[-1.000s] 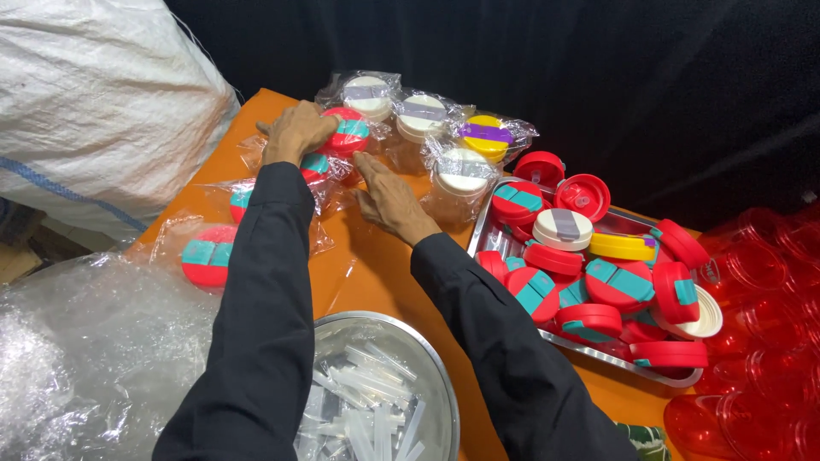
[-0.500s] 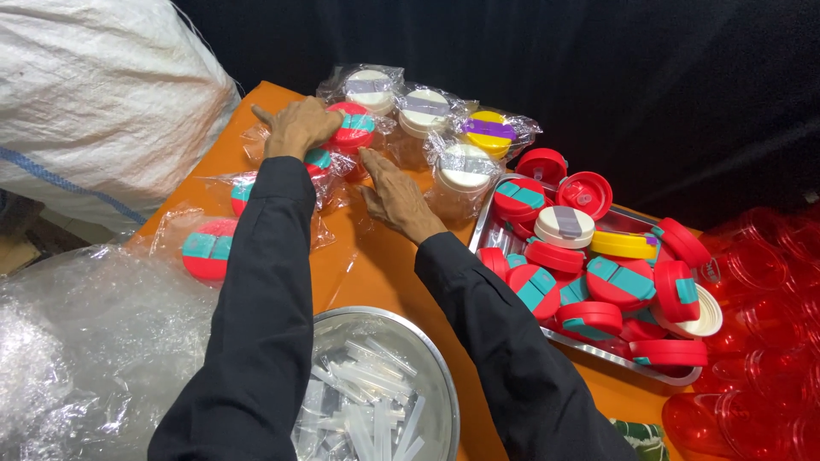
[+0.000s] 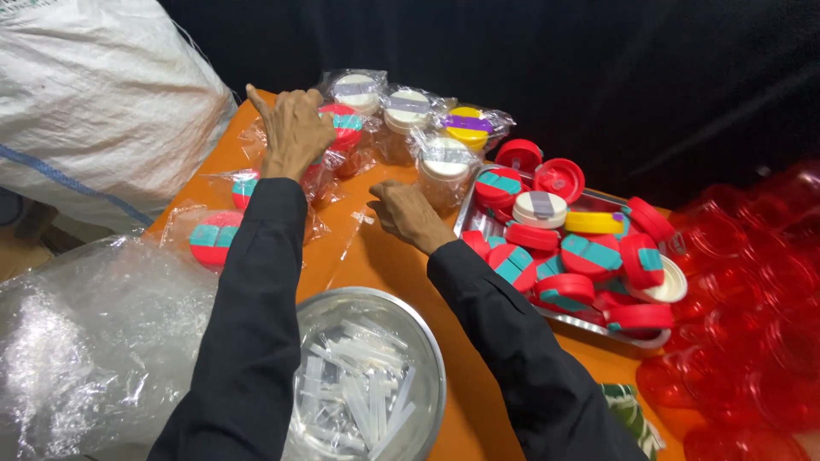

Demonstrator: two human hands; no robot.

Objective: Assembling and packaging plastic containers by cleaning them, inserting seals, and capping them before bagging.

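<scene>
1. Sticks, thin and clear, fill the round steel bowl (image 3: pixel 427 358) nearest us, between our two black sleeves; a heap of crumpled clear plastic (image 3: pixel 77 341) lies to its left.
2. Next we see our right hand (image 3: pixel 408 213) low over the orange surface (image 3: pixel 401 273), fingers loosely curled and pointing left. It grips nothing that we can make out; its fingertips sit at the edge of a clear wrapper.
3. Just right of it stands a steel tray (image 3: pixel 649 340) heaped with red lids with teal bands, plus one white lid and one yellow.
4. Farther on, our left hand (image 3: pixel 295 128) lies half open, palm down, on a bagged red jar with a teal band (image 3: pixel 342 124), fingers spread over its wrapping.
5. Beyond, we count more bagged jars (image 3: pixel 410 107) with white and yellow lids in a row at the surface's far edge.
6. A big white woven sack (image 3: pixel 94 94) leans at far left.
</scene>
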